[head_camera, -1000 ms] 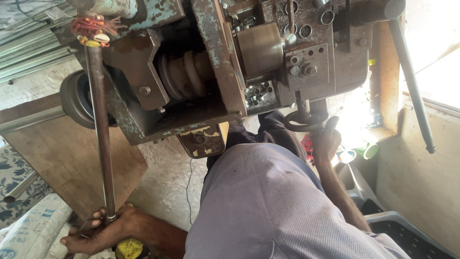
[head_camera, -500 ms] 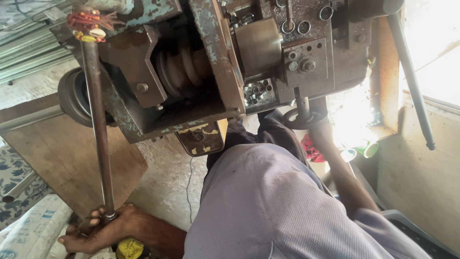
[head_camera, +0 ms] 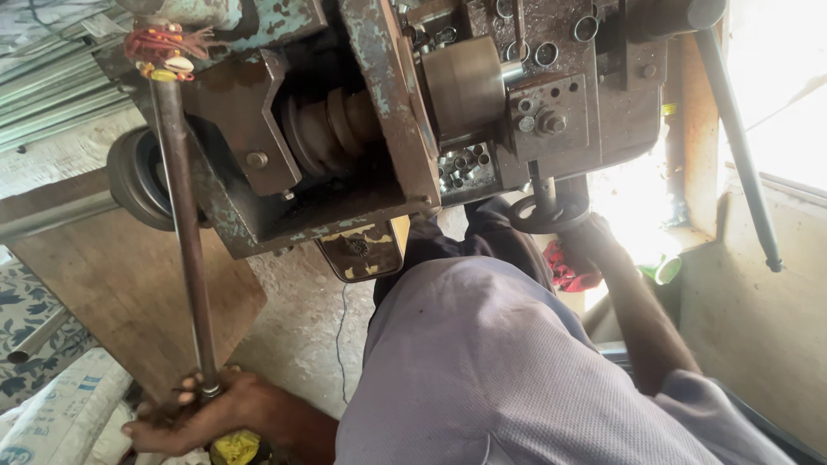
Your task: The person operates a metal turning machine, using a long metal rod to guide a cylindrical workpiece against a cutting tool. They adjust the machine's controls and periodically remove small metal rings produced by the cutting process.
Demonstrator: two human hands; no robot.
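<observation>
Left hand (head_camera: pixel 185 413) fingers wrapped round long steel rod (head_camera: pixel 183 232); right hand (head_camera: pixel 594 241) gripping machine handwheel (head_camera: pixel 547 213); feeding stock, next needs steady wheel turn.

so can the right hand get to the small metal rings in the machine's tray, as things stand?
Probably yes. The right hand sits on the black handwheel, just below the rings. Nothing visibly blocks the way up, though it would have to let go of the wheel.

The right hand's (head_camera: pixel 594 241) fingers were obscured by the dark round metal handwheel (head_camera: pixel 547 213); the window area was overexposed.
</observation>
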